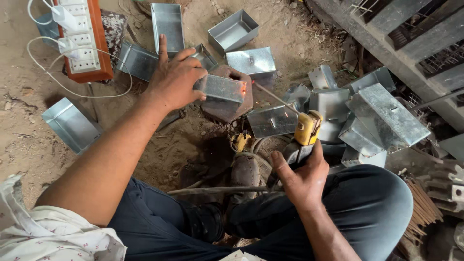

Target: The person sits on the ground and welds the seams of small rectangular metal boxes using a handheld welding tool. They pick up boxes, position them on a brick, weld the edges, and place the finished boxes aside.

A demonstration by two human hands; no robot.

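While the left hand grips a metal box, the right hand clasps an electrode holder.

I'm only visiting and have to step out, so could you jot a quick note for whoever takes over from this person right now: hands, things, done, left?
Left hand: presses a small grey sheet-metal box onto a brown stone block.
Right hand: grips a yellow welding electrode holder; its thin rod reaches the box's right end.
Done: that end glows orange, so a weld is started there.
Left: the seam looks unfinished. More grey metal boxes lie piled to the right; whether they are welded I cannot tell.
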